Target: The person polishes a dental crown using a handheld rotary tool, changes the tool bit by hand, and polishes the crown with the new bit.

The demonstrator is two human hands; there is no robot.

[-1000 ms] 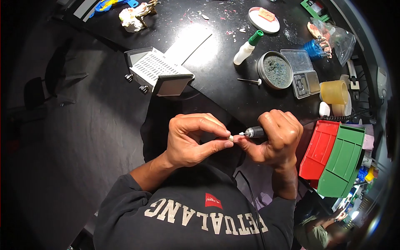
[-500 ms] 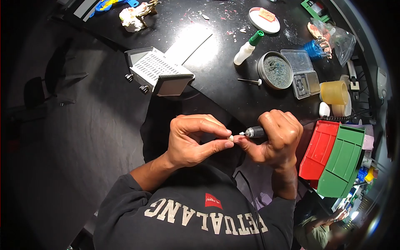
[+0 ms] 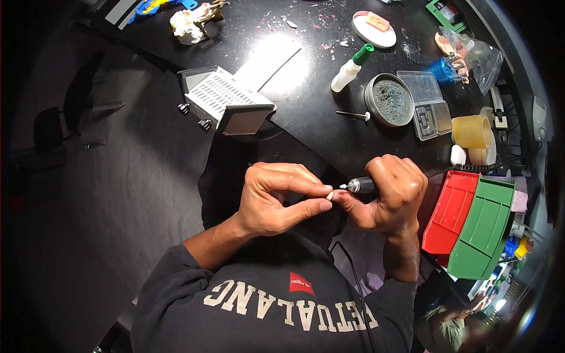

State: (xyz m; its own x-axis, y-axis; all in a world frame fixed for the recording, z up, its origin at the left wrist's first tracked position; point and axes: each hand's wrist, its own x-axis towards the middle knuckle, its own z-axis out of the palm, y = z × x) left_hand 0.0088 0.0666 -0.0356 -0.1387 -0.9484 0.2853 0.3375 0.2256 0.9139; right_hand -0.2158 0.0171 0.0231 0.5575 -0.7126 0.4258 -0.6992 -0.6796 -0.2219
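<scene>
Between thumb and fingertips, my left hand (image 3: pixel 276 197) pinches a small, off-white, tooth-like piece (image 3: pixel 330 196). My right hand (image 3: pixel 391 191) is wrapped round a rotary handpiece (image 3: pixel 362 185), dark with a metal collar. Its pale, pointed bit (image 3: pixel 344 186) faces left, close to the piece; whether they touch I cannot tell. The right thumb reaches out to the piece's right side. Both hands are in front of my body, below the edge of the bench.
On the black bench (image 3: pixel 329 132) stand a slotted white extraction box (image 3: pixel 226 97), a green-capped bottle (image 3: pixel 347 73), a round tin (image 3: pixel 389 100) and a small scale (image 3: pixel 432 117). Red (image 3: pixel 450 212) and green (image 3: pixel 482 229) bins sit at right. A cable (image 3: pixel 353 282) crosses my shirt. Another person (image 3: pixel 450 326) is at lower right.
My left hand has shifted slightly right with the small piece, which now appears turned and more slanted. The handpiece has barely moved.
</scene>
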